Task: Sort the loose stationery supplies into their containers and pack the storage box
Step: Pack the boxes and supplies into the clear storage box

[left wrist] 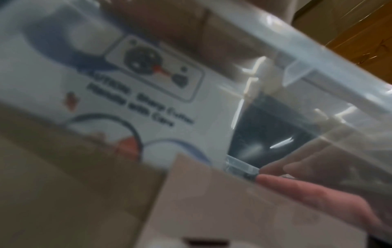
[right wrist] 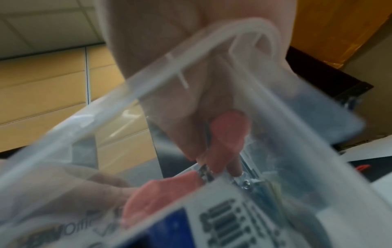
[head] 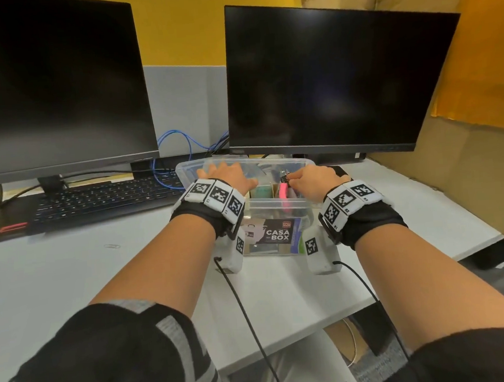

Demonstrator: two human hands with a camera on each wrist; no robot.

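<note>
A clear plastic storage box [head: 275, 202] with a "CASA BOX" label stands in the middle of the desk, holding cartons and small packs. My left hand [head: 218, 172] lies flat over its left half with straight, spread fingers. In the left wrist view a fingertip [left wrist: 297, 189] touches a small clear case beside a white carton [left wrist: 148, 100] printed "Sharp Cutter". Over the box's right half my right hand [head: 291, 178] pinches a pink-and-metal item [head: 283, 193]. Through the box wall, the right wrist view shows fingers [right wrist: 191, 137] gripping that pink item [right wrist: 229, 130]. A loose paper clip [head: 112, 246] lies on the desk at left.
Two dark monitors [head: 326, 81] stand behind the box, the right one's stand just beyond it. A black laptop [head: 81, 202] and blue cables [head: 176, 148] are at the back left. Cardboard sheets [head: 466, 161] wall off the right. The desk's front edge runs below my forearms.
</note>
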